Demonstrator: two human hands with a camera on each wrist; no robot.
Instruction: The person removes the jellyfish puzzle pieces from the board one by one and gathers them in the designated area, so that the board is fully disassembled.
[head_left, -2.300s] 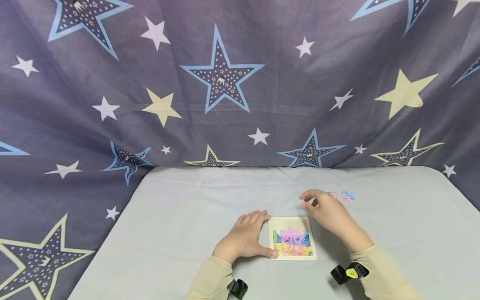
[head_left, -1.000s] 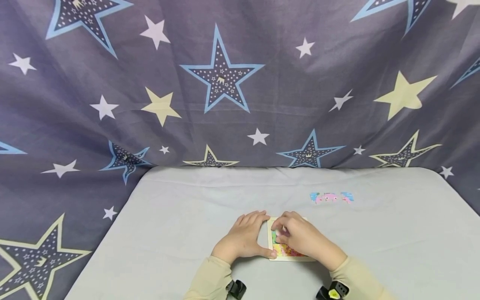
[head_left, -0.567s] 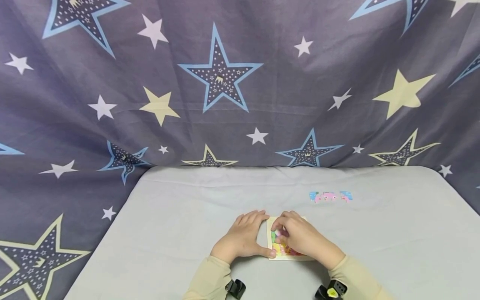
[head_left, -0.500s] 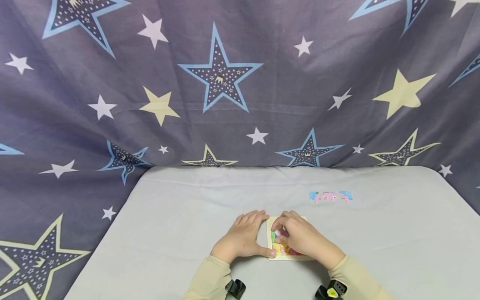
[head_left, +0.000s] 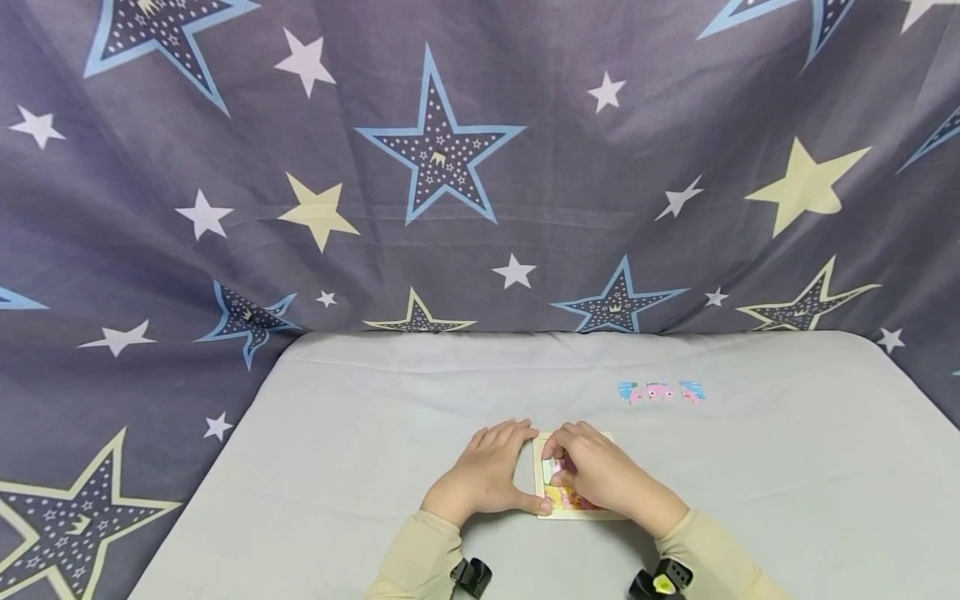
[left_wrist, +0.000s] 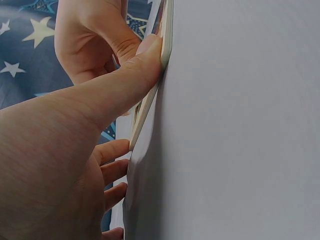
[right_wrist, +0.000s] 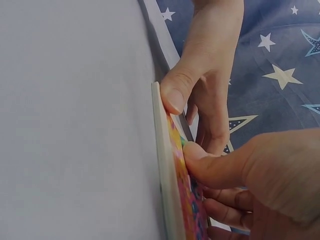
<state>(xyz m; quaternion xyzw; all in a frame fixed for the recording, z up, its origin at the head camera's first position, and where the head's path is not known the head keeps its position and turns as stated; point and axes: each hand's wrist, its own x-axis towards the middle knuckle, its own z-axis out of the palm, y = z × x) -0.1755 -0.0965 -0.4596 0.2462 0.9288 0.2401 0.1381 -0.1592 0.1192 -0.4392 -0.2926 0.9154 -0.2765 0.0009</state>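
A small square puzzle tray (head_left: 577,515) with a cream frame lies on the grey cloth, its lower part filled with yellow and pink picture pieces (head_left: 576,500). My left hand (head_left: 487,473) lies along the tray's left side, thumb on the near-left corner and straight fingers reaching the far-left corner. The right hand (head_left: 600,471) is over the tray, covering much of the picture. Its thumb and index finger pinch a puzzle piece (head_left: 551,469) at the picture's left side, pale with glare. In the right wrist view, the right thumb (right_wrist: 197,152) bends against the picture's surface.
Beyond the tray, to the right, three loose puzzle pieces (head_left: 658,392) in blue and pink lie in a row on the grey cloth (head_left: 360,467). A dark star-patterned curtain (head_left: 480,250) hangs behind. Each wrist wears a small black camera (head_left: 472,577).
The right hand has come from beside the loose pieces, left and nearer, onto the tray. In the last half second the piece at its fingertips has turned paler. The left hand stays put.
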